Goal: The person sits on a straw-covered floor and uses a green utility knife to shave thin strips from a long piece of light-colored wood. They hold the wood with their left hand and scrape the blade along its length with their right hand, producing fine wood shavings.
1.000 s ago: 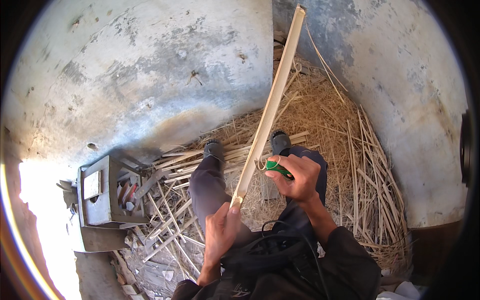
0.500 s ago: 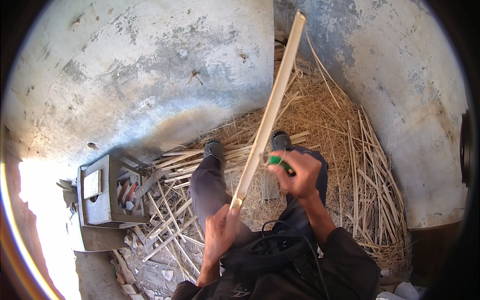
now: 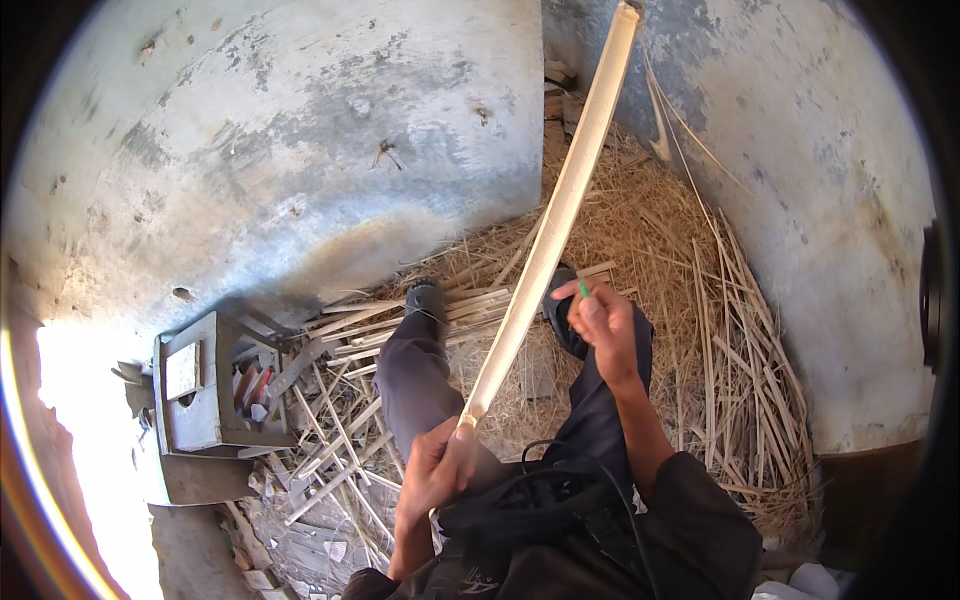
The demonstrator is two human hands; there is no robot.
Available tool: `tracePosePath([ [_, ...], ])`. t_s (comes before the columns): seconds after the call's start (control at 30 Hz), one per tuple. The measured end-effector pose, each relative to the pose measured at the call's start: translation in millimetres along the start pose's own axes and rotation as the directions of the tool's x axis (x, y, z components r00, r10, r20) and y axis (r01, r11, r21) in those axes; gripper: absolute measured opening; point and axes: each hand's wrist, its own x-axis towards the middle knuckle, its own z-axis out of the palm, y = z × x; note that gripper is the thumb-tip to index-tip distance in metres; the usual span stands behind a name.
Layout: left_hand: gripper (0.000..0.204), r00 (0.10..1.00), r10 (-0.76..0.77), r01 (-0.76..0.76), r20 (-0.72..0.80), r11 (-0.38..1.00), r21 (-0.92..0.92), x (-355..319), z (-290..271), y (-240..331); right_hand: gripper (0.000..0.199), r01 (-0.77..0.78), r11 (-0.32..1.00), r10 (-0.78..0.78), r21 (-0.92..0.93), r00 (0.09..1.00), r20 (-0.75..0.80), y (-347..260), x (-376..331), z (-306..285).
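My left hand (image 3: 435, 465) is closed round the near end of a long, pale split bamboo strip (image 3: 550, 240). The strip slants up and away to the right, and its far end is near the top edge of the view. To the right of the strip, my right hand (image 3: 608, 335) is closed on a small green-handled tool (image 3: 584, 289). Only a little of the green handle shows between the fingers, and the blade or head cannot be made out. Thin shavings (image 3: 690, 135) hang beside the strip's far end, against the wall.
Straw-like shavings (image 3: 640, 215) cover the floor ahead. Long thin strips (image 3: 760, 400) lie piled at the right, and more slats (image 3: 345, 430) lie crossed at the left. A worn box-like wooden frame (image 3: 215, 380) stands at far left. Stained walls (image 3: 330, 130) meet in a corner ahead.
The bamboo strip's far end has swung up and to the right. My right hand has turned and moved slightly, and less of the green handle shows. The thin shavings have shifted right.
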Motion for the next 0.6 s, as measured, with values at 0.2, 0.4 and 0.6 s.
tracePosePath([
  [0.2, 0.046, 0.995, -0.023, 0.025, 0.096, 0.999, -0.025, 13.5, 1.3, -3.2, 0.035, -0.045, 0.995, 0.038, 0.093, 0.996, 0.080, -15.3, -12.5, 41.5],
  [0.4, 0.045, 0.980, 0.194, -0.198, 0.045, 0.977, 0.081, 30.0, 1.6, -8.4, 0.031, -0.074, 0.995, 0.073, 0.059, 0.997, 0.019, -11.0, -8.7, 50.0],
  [0.6, 0.033, 0.985, 0.167, -0.172, 0.040, 0.974, 0.148, 42.6, 12.0, 28.7, 0.033, -0.054, 0.996, 0.056, -0.072, 0.998, 0.031, -4.8, -13.1, 54.6],
])
